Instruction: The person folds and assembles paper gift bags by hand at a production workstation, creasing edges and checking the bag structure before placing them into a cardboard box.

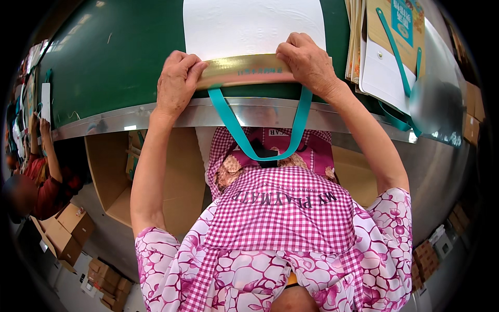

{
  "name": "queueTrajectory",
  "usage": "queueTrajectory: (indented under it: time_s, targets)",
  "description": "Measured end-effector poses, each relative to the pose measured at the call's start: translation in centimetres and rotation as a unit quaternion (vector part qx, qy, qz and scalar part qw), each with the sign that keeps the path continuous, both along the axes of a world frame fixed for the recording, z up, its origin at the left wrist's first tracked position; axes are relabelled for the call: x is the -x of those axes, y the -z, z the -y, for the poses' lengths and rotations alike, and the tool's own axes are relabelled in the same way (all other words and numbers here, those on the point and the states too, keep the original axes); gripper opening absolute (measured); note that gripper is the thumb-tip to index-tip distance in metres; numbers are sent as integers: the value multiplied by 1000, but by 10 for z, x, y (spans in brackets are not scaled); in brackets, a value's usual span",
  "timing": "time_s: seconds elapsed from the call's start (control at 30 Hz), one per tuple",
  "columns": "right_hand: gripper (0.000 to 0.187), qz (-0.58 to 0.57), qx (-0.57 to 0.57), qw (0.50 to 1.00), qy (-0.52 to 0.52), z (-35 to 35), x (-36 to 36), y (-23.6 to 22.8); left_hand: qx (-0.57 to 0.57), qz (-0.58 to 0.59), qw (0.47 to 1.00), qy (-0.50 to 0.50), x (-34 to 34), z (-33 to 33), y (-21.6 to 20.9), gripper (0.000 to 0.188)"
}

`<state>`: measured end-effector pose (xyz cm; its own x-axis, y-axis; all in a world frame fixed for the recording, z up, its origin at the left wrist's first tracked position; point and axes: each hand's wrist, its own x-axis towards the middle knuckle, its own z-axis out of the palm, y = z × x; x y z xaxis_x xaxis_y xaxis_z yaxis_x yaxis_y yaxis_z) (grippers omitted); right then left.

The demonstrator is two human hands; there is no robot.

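A flat white paper bag (249,26) lies on a green table (114,57), its gold folded top strip (244,70) toward me. My left hand (175,83) presses and pinches the strip's left end. My right hand (306,60) presses the right end. A teal ribbon handle (270,151) hangs from the strip in a loop over the table's metal edge (171,115), in front of my pink checked apron.
A stack of finished brown and white bags with teal handles (390,47) lies at the right of the table. Cardboard boxes (73,229) sit on the floor at lower left. Another person's raised arm and red sleeve (44,171) show at the far left.
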<state>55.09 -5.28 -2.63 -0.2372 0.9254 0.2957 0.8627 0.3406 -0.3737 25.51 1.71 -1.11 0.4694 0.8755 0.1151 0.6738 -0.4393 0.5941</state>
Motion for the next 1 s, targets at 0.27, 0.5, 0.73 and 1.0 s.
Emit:
queueTrajectory:
  time_s: [0.27, 0.5, 0.73, 1.0]
  targets:
    - [15, 81, 5, 996, 35, 6, 2, 4, 1, -78, 997, 14, -2, -6, 3, 16]
    - [15, 28, -50, 997, 59, 6, 5, 19, -216, -109, 969, 44, -12, 1, 11, 25]
    - [30, 17, -45, 996, 78, 4, 5, 22, -85, -33, 979, 184, -73, 21, 18, 26]
    - [26, 39, -98, 994, 9, 8, 8, 13, -76, -46, 976, 199, -82, 15, 22, 29]
